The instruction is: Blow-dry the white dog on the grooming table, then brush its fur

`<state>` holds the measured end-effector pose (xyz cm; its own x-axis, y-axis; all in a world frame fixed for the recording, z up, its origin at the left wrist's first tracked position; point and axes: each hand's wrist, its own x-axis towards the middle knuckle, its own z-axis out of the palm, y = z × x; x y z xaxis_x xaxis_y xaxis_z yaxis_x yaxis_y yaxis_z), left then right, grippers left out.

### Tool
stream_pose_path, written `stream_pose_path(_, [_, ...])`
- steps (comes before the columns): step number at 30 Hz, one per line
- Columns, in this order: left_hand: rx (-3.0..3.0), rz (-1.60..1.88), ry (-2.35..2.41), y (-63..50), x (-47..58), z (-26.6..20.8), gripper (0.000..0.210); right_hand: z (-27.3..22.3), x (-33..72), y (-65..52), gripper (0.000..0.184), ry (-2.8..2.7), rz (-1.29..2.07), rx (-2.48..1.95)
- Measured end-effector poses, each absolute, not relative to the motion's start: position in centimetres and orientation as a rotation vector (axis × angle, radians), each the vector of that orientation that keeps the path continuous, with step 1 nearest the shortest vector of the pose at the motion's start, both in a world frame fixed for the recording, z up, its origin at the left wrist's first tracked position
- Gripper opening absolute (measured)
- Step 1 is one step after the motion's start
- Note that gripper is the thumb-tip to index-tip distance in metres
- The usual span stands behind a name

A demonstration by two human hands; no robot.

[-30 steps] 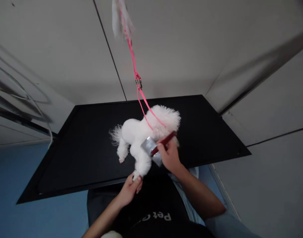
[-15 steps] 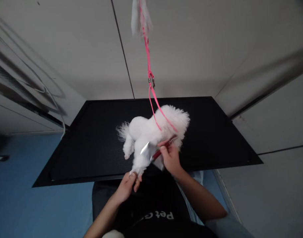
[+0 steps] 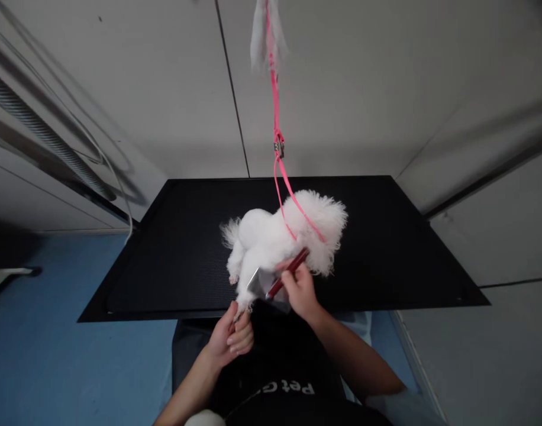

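Observation:
A fluffy white dog (image 3: 266,236) is on the black grooming table, its head to the right and its tail to the left. A pink loop leash (image 3: 302,210) goes round its neck and rises to a metal clip. My left hand (image 3: 232,334) is closed on the dog's hind paw, at the table's near edge. In my right hand (image 3: 302,290) is a slicker brush (image 3: 291,271) with a dark red handle. Its silvery head lies against or just beside the dog's hind leg; the bristles are hidden.
The black grooming table (image 3: 386,254) has a ribbed top and stands against a pale wall (image 3: 364,89). White fluff hangs on the upper leash. A grey corrugated hose (image 3: 53,136) and a white cable (image 3: 120,183) run along the left. Blue floor (image 3: 106,367) shows below.
The brush head has moved down the leg and turned. My left hand has shifted slightly lower with the paw, its fingers curled more. The whole view has shifted a little.

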<state>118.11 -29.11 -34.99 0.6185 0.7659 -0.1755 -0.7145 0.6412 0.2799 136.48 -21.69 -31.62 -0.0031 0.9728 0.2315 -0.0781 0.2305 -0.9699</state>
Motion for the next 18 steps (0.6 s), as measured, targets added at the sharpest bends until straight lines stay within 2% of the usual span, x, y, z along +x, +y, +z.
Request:
stream_pose_path(2, [0.158, 0.831, 0.246, -29.2, 118.0, -34.9, 0.060, -31.6, 136.4, -21.7, 0.012, -1.182, 0.965, -0.964])
stream_pose_path(6, [0.144, 0.756, 0.199, -29.2, 117.7, -34.8, 0.062, -31.9, 136.6, -21.5, 0.013, -1.389, 1.145, -0.872])
stream_pose_path(11, [0.116, 0.734, 0.161, -29.2, 117.3, -35.8, 0.061, -32.7, 137.5, -20.8, 0.009, -1.170, 0.743, -0.947])
stream_pose_path(15, [0.105, 0.697, 0.135, -29.4, 116.5, -36.8, 0.062, -33.0, 138.0, -20.8, 0.010, -1.446, 0.891, -0.923])
stream_pose_path(18, [0.101, 0.696, 0.123, -29.4, 115.5, -37.0, 0.061, -32.9, 138.0, -20.6, 0.009, -1.252, 0.687, -0.966])
